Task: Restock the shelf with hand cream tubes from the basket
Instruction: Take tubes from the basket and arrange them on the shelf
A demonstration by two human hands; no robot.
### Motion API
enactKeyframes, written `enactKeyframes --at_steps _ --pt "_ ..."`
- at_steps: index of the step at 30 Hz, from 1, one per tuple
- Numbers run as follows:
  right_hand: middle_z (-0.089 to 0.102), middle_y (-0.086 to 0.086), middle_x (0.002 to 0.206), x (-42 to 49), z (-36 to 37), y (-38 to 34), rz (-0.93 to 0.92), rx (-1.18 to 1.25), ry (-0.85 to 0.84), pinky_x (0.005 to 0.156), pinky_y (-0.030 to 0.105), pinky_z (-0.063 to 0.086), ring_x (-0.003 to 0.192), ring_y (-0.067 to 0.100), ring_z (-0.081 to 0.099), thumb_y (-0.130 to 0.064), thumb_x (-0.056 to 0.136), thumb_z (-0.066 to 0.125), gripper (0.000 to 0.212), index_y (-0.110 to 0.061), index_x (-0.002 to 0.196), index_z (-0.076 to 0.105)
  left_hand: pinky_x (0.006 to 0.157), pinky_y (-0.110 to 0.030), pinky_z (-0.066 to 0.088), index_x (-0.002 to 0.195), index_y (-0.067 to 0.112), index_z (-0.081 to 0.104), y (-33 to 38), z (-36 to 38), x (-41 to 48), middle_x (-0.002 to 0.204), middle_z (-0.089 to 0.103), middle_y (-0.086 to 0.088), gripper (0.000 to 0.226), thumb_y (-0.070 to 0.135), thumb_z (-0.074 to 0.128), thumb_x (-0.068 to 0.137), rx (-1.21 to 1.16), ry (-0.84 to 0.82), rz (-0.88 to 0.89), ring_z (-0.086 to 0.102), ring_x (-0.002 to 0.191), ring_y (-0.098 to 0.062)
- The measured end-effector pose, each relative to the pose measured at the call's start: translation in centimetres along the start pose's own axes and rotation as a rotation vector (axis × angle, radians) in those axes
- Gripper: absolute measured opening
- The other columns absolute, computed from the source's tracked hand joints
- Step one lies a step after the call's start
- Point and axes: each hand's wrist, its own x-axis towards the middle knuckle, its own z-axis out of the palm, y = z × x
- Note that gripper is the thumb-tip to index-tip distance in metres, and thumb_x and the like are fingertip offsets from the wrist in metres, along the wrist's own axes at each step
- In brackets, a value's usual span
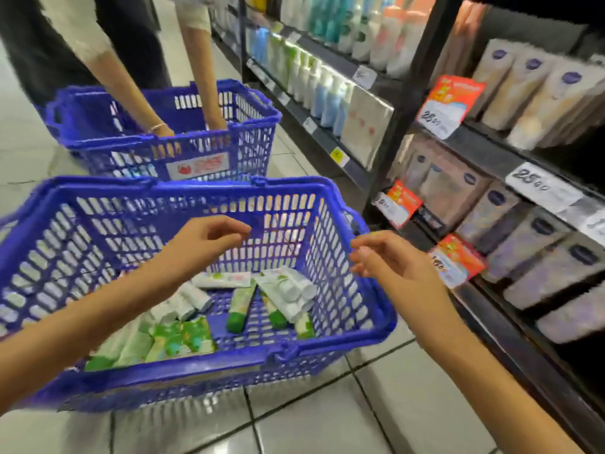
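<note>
A blue plastic basket (pixel 183 358) stands on the tiled floor in front of me. On its bottom lie several white and green hand cream tubes (pixel 240 306) and green-printed packets (pixel 178 337). My left hand (pixel 209 239) hovers over the middle of the basket, fingers loosely curled, holding nothing. My right hand (pixel 389 260) hangs above the basket's right rim, fingers relaxed and empty. The dark shelf (pixel 484 152) with boxed products stands to the right.
A second blue basket (pixel 170 142) sits further ahead, and another person's two hands (pixel 216 122) reach into it. Shelves with bottles (pixel 320 90) run along the aisle. Orange price tags (pixel 450 104) stick out from the shelf edges.
</note>
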Motion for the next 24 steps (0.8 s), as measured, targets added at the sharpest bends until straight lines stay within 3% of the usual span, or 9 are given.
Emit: enactKeyframes --at_steps 3,5,7,9,12,16,20,23,24 --pt "0.064 -0.003 0.074 2.2 5.0 2.3 0.104 0.015 -0.145 0.070 0.018 0.051 0.066 0.005 0.062 -0.005 0.089 0.056 0.018 -0.020 0.081 0.060 0.074 -0.008 0.043 0.102 0.001 0.066 -5.8 -2.3 0.4 0.092 0.065 -0.008 0.020 -0.005 0.055 0.086 0.158 0.003 -0.105 0.059 0.067 0.010" --pt "0.064 0.002 0.073 3.9 7.1 3.5 0.161 -0.036 -0.227 0.064 0.014 0.047 0.062 0.003 0.061 -0.004 0.090 0.054 0.021 -0.020 0.078 0.058 0.070 -0.013 0.042 0.102 -0.001 0.066 -9.1 -1.9 0.8 0.093 0.066 -0.012 0.020 -0.004 0.056 0.086 0.235 -0.021 -0.191 0.060 0.074 -0.003" --pt "0.063 0.006 0.075 5.5 8.4 4.6 0.208 -0.103 -0.250 0.067 0.019 0.047 0.064 0.010 0.059 -0.005 0.090 0.053 0.023 -0.021 0.075 0.057 0.058 -0.016 0.038 0.093 0.000 0.068 -11.7 -0.3 1.7 0.084 0.064 -0.014 0.015 0.001 0.055 0.086 0.341 -0.104 -0.290 0.056 0.065 -0.008" --pt "0.063 0.005 0.074 6.6 9.2 5.8 0.253 -0.163 -0.245 0.069 0.024 0.046 0.065 0.013 0.058 -0.007 0.090 0.054 0.020 -0.020 0.075 0.058 0.051 -0.015 0.036 0.077 0.004 0.064 -13.4 1.8 2.9 0.076 0.058 -0.017 0.017 0.010 0.052 0.087 0.452 -0.202 -0.364 0.052 0.048 0.002" --pt "0.064 0.006 0.075 7.6 10.1 7.4 0.344 -0.232 -0.202 0.072 0.029 0.046 0.071 0.019 0.060 -0.012 0.090 0.054 0.009 -0.012 0.082 0.059 0.082 -0.028 0.044 0.102 -0.002 0.061 -15.0 5.0 5.0 0.108 0.061 -0.021 0.031 0.025 0.050 0.091 0.610 -0.262 -0.426 0.062 0.100 -0.020" --pt "0.067 0.019 0.085 7.5 10.7 8.9 0.409 -0.434 -0.209 0.079 0.034 0.048 0.078 0.027 0.061 -0.010 0.092 0.051 0.015 -0.005 0.083 0.062 0.071 -0.028 0.042 0.084 0.002 0.050 -16.2 8.2 5.9 0.092 0.048 -0.009 0.034 0.035 0.048 0.090 0.693 -0.281 -0.509 0.048 0.083 -0.023" --pt "0.067 0.019 0.094 6.3 11.8 9.1 0.378 -0.612 -0.345 0.080 0.035 0.049 0.089 0.030 0.061 -0.013 0.094 0.047 0.020 0.000 0.096 0.062 0.094 -0.036 0.040 0.126 -0.002 0.034 -17.7 8.9 5.7 0.132 0.036 -0.018 0.059 0.027 0.064 0.085 0.689 -0.251 -0.577 0.043 0.121 -0.031" --pt "0.063 0.015 0.090 5.8 12.4 8.9 0.323 -0.666 -0.492 0.070 0.030 0.041 0.079 0.023 0.054 -0.014 0.095 0.045 0.022 0.001 0.099 0.062 0.091 -0.032 0.041 0.087 0.006 0.048 -17.5 7.4 5.7 0.120 0.052 -0.017 0.008 0.012 0.052 0.091 0.552 -0.247 -0.583 0.051 0.113 -0.029" --pt "0.061 0.012 0.087 5.6 12.5 8.9 0.314 -0.680 -0.532 0.068 0.028 0.038 0.078 0.020 0.052 -0.014 0.095 0.045 0.022 0.000 0.099 0.062 0.083 -0.028 0.043 0.070 0.011 0.043 -17.2 6.6 5.6 0.101 0.058 -0.012 0.022 0.013 0.049 0.091 0.477 -0.263 -0.593 0.055 0.099 -0.026"
